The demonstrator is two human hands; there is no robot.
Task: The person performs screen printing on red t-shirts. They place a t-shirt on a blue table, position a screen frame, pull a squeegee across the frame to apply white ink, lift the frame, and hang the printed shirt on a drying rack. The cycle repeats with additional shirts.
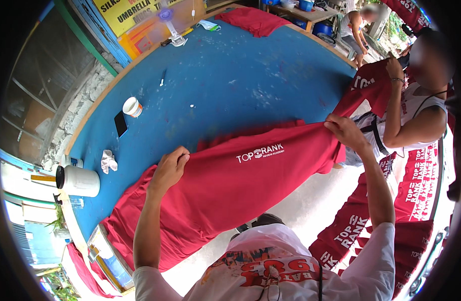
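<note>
Head view: red printed cloth (225,188) stretches between the left grip (170,168) and right grip (345,131), falling away below both. Each pinches its upper edge. Left forearm (146,231) stands nearly upright, right forearm (378,188) slants up and leftward, both wrists turned inward. Beyond the left grip, a phone (121,124) and white tub (132,107) rest on the blue worktop (190,85); beyond the right, a co-worker (418,118) holds red fabric (372,88).

Both hands (169,169) hold a red printed cloth (225,188) along the blue table (165,85).
</note>
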